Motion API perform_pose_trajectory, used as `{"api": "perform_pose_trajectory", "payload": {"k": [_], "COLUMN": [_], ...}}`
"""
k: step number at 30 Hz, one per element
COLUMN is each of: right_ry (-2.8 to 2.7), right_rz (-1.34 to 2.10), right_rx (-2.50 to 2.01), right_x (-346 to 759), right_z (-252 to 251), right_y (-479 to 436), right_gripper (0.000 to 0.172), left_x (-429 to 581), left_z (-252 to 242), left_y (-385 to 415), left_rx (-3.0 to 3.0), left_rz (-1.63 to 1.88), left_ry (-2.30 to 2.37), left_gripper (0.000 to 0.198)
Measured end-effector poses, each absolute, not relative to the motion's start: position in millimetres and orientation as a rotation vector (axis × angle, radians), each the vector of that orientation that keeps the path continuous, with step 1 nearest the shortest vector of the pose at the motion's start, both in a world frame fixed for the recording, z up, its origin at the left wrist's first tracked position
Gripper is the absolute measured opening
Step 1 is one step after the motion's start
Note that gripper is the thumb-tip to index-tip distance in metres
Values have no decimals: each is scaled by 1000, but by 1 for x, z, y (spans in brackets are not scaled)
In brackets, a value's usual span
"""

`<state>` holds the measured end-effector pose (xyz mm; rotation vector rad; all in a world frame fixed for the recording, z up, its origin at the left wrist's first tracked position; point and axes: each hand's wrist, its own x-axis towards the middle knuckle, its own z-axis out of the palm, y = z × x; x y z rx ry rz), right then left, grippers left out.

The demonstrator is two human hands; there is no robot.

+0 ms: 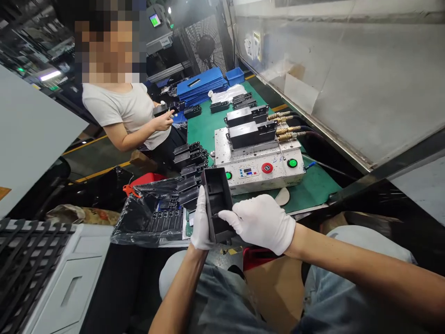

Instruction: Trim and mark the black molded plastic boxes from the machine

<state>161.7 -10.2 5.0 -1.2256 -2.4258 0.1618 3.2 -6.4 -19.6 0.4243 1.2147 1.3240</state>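
Both my hands wear white gloves and hold a black plastic open box part (217, 197) upright over my lap. My left hand (200, 222) grips its left side from behind. My right hand (262, 222) wraps the lower right side, with a finger reaching into the cavity. Just beyond it, a row of similar black parts (189, 169) is stacked at the edge of the green mat.
A grey test fixture (259, 167) with green and red buttons carries two black parts on the green table (316, 185). A black bag of parts (153, 215) lies at left. A person in a grey shirt (128, 111) works across the table. Blue trays (201, 86) sit at the far end.
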Motion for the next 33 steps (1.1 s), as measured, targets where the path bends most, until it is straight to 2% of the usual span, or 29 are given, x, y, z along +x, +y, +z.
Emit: {"api": "perform_pose_trajectory", "payload": {"k": [6, 10, 13, 16, 18, 20, 22, 24, 27, 33], "right_ry": [-2625, -2953, -3158, -3247, -3284, -3297, -3280, -3255, -3266, -3320], "right_rz": [250, 348, 476, 524, 487, 426, 385, 369, 398, 493], "right_rx": [-1155, -833, -708, -813, -822, -783, -765, -784, -799, -796], "right_x": [162, 169, 176, 183, 189, 196, 202, 205, 206, 204], "right_z": [4, 16, 23, 19, 10, 1, -6, -10, -9, -7], "right_y": [-11, -7, -6, -4, -1, 4, 7, 9, 9, 5], "right_gripper": [61, 47, 45, 49, 39, 31, 31, 35, 34, 33], "left_x": [-3, -20, -51, -88, -106, -115, -115, -112, -107, -97], "left_z": [-27, -24, -20, -19, -23, -33, -47, -66, -96, -139], "left_y": [4, 17, 28, 26, 17, 6, -3, -9, -13, -13], "left_rx": [362, 399, 541, 793, 1114, 1617, 2095, 2360, 2538, 2600], "left_rz": [1345, 1378, 1613, 1601, 1332, 846, 246, -129, -364, -468], "left_ry": [1195, 1151, 1273, 1515, 1685, 1745, 1639, 1462, 1330, 1344], "left_gripper": [55, 60, 60, 67, 66, 66, 68, 69, 66, 43]}}
